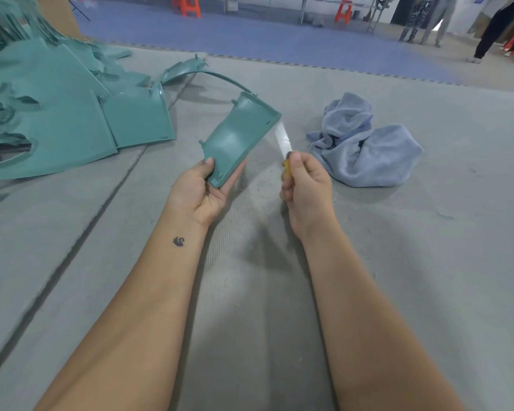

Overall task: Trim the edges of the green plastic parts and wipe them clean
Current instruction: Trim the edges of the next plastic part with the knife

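— Where's the green part (238, 137)?
— Your left hand (201, 192) grips its lower corner, left of the grey cloth (365, 143).
— And your right hand (304, 188)?
— Fingers curled round a yellow-handled knife (284, 143); its blurred blade seems to meet the part's edge.

Grey floor mats (428, 262) lie in front of a blue floor (250, 34); orange stools (187, 5) and standing people (428, 22) are beyond.
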### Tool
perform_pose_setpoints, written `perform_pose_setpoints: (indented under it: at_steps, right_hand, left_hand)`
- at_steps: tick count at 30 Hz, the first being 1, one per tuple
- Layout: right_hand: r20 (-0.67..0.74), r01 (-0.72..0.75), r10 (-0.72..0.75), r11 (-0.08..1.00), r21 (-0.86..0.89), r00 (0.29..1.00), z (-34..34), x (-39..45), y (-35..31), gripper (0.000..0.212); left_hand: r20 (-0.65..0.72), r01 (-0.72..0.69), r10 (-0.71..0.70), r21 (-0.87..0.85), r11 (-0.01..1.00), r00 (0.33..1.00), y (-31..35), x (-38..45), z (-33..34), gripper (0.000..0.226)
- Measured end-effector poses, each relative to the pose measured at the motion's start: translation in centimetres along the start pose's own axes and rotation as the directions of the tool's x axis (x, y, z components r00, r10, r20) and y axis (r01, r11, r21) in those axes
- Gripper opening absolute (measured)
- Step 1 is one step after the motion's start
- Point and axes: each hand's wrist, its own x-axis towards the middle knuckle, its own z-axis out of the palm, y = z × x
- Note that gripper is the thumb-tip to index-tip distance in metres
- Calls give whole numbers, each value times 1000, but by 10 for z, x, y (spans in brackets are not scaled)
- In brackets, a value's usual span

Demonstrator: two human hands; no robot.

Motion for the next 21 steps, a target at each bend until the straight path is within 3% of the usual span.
perform_pose_setpoints:
  at_steps: [2, 4, 9, 12, 17, 21]
  right_hand:
    - [-67, -13, 20, 994, 106, 998, -2, 1, -2, 23]
    - [-44, 10, -5, 992, 125, 999, -2, -1, -3, 22]
    - [299, 155, -116, 982, -107, 947, 7, -12, -2, 20]
    - [404, 219, -96, 938, -269, 910, 15, -17, 0, 23]
    - [358, 299, -172, 892, -340, 918, 23, -19, -2, 23]
    - [184, 240, -195, 934, -265, 963, 18, -14, -8, 25]
  left_hand:
    - [8, 12, -12, -7, 1000, 1000, 1, 0, 0, 28]
    - [5, 22, -22, -11, 1000, 1000, 0, 0, 0, 32]
    - [-21, 19, -19, -27, 999, 1000, 0, 0, 3, 30]
    - [-12, 17, -17, -53, 998, 1000, 0, -2, 6, 29]
    - [30, 97, -96, -63, 993, 995, 1, -4, 8, 26]
    - [0, 139, -140, -137, 981, 990, 6, -3, 5, 28]
